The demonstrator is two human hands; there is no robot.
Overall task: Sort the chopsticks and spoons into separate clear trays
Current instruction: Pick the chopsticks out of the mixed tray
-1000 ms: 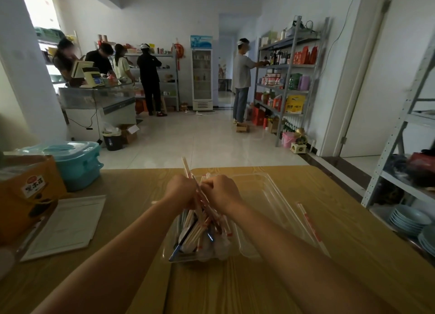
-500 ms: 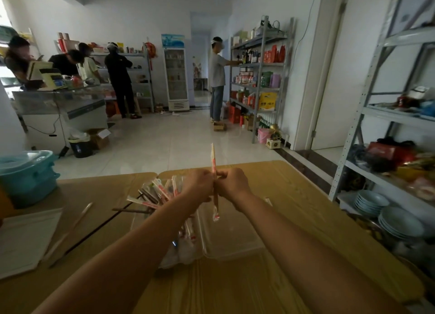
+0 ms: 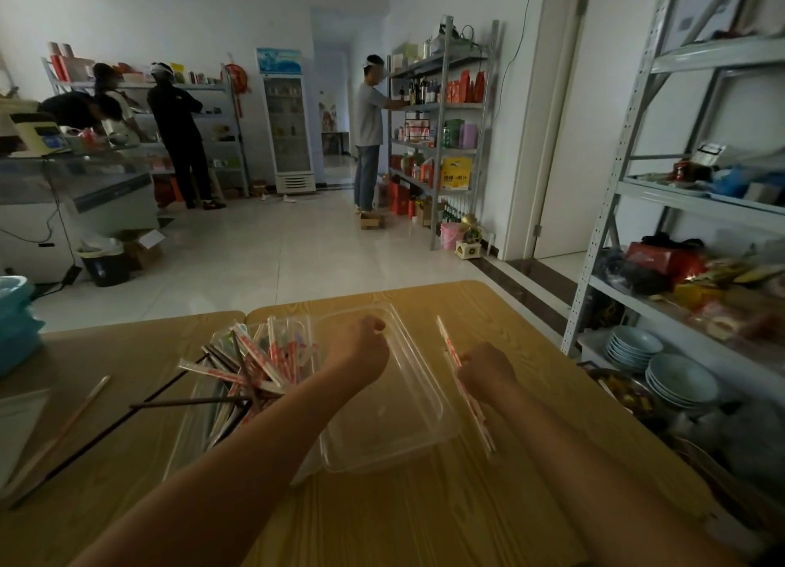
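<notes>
The right hand (image 3: pixel 484 369) grips a wrapped pair of chopsticks (image 3: pixel 447 344) just right of the empty clear tray (image 3: pixel 395 417). The left hand (image 3: pixel 361 349), fingers curled with nothing visible in them, hovers over that tray's far-left side. Further left, a second tray (image 3: pixel 187 434) holds a chopstick pile (image 3: pixel 259 362) on the table (image 3: pixel 424 515).

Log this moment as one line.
left hand: curled over empty clear tray | right hand: grips wrapped chopsticks beside that tray | utensil pile: in left tray
</notes>
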